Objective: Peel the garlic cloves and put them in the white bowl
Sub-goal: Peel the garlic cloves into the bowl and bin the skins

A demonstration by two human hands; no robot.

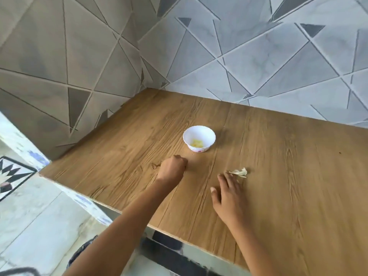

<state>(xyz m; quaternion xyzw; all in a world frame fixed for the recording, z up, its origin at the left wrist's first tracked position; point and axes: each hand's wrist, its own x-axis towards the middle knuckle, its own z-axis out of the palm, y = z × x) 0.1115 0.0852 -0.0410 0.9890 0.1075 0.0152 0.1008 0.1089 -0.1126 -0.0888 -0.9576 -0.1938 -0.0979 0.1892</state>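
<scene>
Head view: the small white scalloped bowl (199, 134), holding pale yellow peeled garlic cloves (196, 144), stands on the wood-grain counter (278, 176) just beyond the left hand (172, 168), which is fisted (contents hidden). The right hand (227, 194) lies flat with fingers spread, fingertips beside the papery garlic scraps (240, 172).

Left hand (172, 168), just in front of the white bowl (199, 138), was curled knuckles-up; anything inside the fist was hidden. Yellowish bits (197, 144) in the bowl were too small to count. Pale scraps (240, 172) front-right of the bowl were blurred, skin or clove unclear.
</scene>
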